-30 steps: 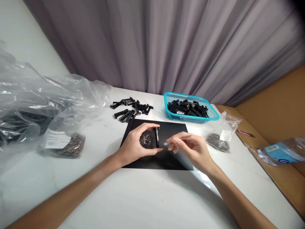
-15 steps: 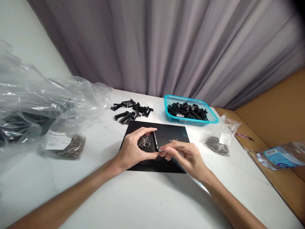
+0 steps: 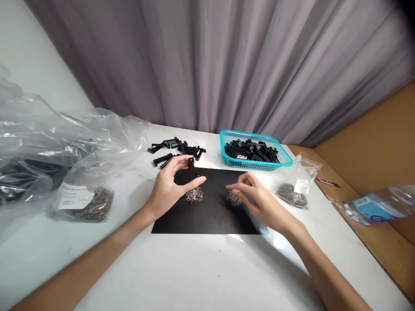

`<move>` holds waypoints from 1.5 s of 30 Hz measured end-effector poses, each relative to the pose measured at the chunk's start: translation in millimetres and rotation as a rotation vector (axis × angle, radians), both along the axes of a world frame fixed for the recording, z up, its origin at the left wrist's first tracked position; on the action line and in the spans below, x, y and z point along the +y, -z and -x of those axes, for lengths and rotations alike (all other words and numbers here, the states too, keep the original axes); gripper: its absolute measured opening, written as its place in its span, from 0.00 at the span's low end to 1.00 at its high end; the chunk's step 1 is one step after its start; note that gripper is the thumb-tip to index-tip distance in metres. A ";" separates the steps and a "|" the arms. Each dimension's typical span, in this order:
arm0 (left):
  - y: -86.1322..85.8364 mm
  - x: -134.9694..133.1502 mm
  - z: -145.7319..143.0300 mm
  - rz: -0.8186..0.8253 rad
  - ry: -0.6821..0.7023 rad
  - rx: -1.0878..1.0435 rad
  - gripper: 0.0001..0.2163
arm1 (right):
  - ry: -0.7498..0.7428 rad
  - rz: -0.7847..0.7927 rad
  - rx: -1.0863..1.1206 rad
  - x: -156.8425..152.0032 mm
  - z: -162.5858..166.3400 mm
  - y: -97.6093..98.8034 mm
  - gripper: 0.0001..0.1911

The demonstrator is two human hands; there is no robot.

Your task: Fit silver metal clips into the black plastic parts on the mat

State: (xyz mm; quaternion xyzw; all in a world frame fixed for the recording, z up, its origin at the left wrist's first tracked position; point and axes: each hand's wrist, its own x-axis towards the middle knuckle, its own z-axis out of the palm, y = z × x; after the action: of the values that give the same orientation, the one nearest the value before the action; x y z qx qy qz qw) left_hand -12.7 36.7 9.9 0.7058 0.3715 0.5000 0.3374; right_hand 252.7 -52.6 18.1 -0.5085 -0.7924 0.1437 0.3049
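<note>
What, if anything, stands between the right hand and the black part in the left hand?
Nothing visible: only open space above the black mat separates the right hand from the black part. The left hand grips the part at its ends, leaving its middle uncovered.

- Makeshift assembly workspace, seemingly indoors.
- White marbled tabletop point(image 3: 181, 268) before a long grey curtain point(image 3: 181, 65).
- Turquoise basket point(image 3: 253, 164) full of black parts point(image 3: 251, 150).
- Labelled clear bags point(image 3: 76, 196) holding small metal pieces point(image 3: 101, 205).
</note>
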 end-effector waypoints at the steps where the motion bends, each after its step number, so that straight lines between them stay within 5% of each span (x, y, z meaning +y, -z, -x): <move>1: 1.2 2.5 0.8 -0.001 -0.016 -0.007 0.27 | -0.024 0.024 -0.093 -1.4 1.2 3.2 0.17; 6: 3.7 4.7 0.2 -0.016 -0.055 0.030 0.27 | -0.107 0.000 -0.428 -11.4 11.5 11.4 0.18; 11: 2.5 -3.6 -4.8 -0.038 -0.048 0.141 0.25 | -0.050 -0.111 -0.456 -9.3 18.3 15.4 0.17; 17: 1.9 -4.7 -5.5 -0.057 -0.044 0.174 0.25 | 0.067 -0.176 -0.150 5.3 11.4 18.9 0.11; 26: 2.6 -18.1 -9.4 -0.093 0.186 0.272 0.28 | 0.128 0.152 0.200 4.4 5.0 7.5 0.09; 33: 11.7 -30.6 -15.5 -0.041 0.328 0.346 0.29 | 0.044 0.300 0.422 6.0 10.8 11.7 0.14; 45: 12.7 -31.5 -15.4 0.001 0.328 0.340 0.30 | -0.063 0.370 0.607 5.9 11.3 10.2 0.12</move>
State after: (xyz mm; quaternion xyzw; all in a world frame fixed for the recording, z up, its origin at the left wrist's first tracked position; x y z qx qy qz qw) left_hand 2.6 5.2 -2.9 0.8305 0.3035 0.3123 0.3473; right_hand 241.4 -46.7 7.9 -0.4645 -0.6416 0.4386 0.4245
